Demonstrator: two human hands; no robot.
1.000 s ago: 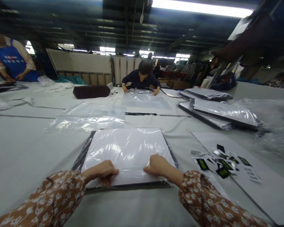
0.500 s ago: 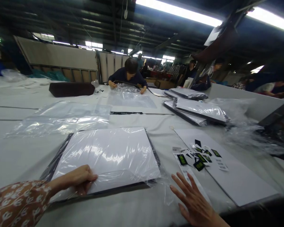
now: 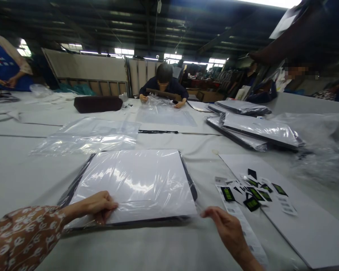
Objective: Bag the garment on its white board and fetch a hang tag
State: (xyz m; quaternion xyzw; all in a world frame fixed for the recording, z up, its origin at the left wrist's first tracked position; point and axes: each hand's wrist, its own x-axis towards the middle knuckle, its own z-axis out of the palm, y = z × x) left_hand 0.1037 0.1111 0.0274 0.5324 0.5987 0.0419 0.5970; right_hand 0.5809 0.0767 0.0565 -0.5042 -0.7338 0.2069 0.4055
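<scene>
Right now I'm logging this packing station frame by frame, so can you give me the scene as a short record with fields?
Left hand: left hand grips the near edge of the bagged white board
Right hand: right hand pinches the clear bag's loose flap at the board's near right corner
Board: lies flat on the grey table, a dark layer under it
Right of board: label strip, black-and-green tags on a white sheet
Behind: empty clear bags, stack of bagged boards
Others: person in dark top bagging across the table
</scene>
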